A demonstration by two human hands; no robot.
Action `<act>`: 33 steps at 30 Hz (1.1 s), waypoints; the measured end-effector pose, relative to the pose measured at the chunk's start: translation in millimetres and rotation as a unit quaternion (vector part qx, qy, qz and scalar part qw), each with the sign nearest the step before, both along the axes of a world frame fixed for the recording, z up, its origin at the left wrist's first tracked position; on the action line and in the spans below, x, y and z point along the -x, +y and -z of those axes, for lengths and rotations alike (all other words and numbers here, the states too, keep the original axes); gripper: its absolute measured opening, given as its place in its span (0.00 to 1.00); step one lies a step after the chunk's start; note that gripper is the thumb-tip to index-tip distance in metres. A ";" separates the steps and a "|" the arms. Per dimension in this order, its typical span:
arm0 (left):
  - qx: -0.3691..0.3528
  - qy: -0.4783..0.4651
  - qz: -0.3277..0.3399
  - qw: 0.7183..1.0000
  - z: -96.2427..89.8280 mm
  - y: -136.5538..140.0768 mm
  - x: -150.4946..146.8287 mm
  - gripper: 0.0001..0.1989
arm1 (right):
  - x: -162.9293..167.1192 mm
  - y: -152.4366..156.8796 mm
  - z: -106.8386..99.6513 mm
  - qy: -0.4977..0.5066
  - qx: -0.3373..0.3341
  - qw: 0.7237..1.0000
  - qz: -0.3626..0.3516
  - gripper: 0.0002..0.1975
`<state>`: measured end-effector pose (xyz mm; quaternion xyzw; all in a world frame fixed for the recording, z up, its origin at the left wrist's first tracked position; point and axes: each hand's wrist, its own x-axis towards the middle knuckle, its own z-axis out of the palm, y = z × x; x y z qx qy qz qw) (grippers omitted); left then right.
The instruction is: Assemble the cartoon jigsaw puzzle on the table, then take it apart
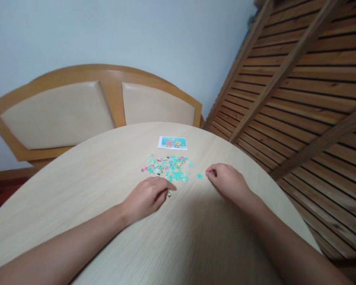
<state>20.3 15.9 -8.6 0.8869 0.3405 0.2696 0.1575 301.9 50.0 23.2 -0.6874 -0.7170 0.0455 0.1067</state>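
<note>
My left hand (150,196) rests on the table at the near edge of a loose heap of jigsaw puzzle pieces (175,168). Its index finger stretches out over a small yellow and dark puzzle piece (169,194), with the thumb apart on the near side. Whether the fingers touch that piece I cannot tell. To the right of the heap, my right hand (225,178) has thumb and index finger pinched together; anything between them is hidden. Just left of its fingertips lies a turquoise puzzle piece (199,175), separate from the heap.
Behind the heap lies a small picture sheet (173,143) with pink and yellow cartoon figures on turquoise. The round wooden table (86,190) meets a padded wooden headboard or bench back (112,95) on the far side. A slatted wooden panel (299,87) leans along the right.
</note>
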 end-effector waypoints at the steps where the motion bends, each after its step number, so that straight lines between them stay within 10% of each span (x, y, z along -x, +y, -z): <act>1: -0.002 0.000 -0.011 1.000 -0.2 0.0 0.1 0.12 | -2.9 -0.6 -1.2 -0.006 0.006 1.000 0.006 0.10; 6: 0.016 0.012 -0.019 1.000 -1.4 1.7 -0.8 0.09 | -2.7 -13.8 -12.3 -0.023 0.041 0.999 0.003 0.09; 15: 0.020 0.030 0.013 0.999 -2.0 3.8 -3.1 0.08 | 43.7 -42.1 -18.1 0.079 0.098 0.971 -0.202 0.08; 33: -0.007 0.047 0.035 0.998 -2.8 0.0 -4.6 0.08 | 39.0 -47.0 -12.1 0.145 0.111 0.942 -0.280 0.10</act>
